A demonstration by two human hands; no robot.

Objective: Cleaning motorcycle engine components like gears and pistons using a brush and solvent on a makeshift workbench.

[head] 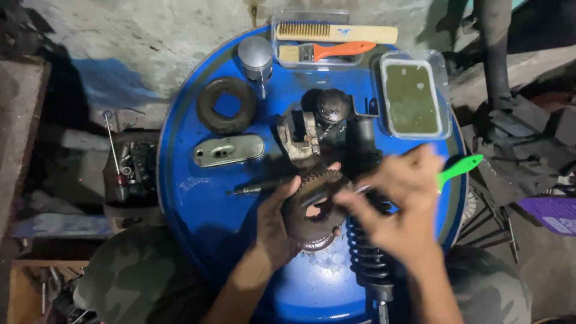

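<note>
Blue-painted metal fills the head view: the round top of a drum serves as a bench. The left hand is closed around a rusty toothed sprocket, thumb over its upper rim, holding it just above the drum's near middle. The right hand is blurred; its fingers are pinched on a green-handled toothbrush, whose handle sticks out to the right while the head end is hidden behind the hand, near the sprocket.

A black coil-spring shock absorber lies beneath the right hand, running toward the near edge. Behind the sprocket sit a grimy brake caliper and a dark round-topped part, touching or nearly so. Further left are an oval metal cover and a black rubber ring; a silvery piston stands beyond the ring. At the far edge a clear tray holds a wire brush and an orange-handled paintbrush. Beside it, a clear tub holds murky greenish liquid. Off the drum to the left lie assorted tools.
</note>
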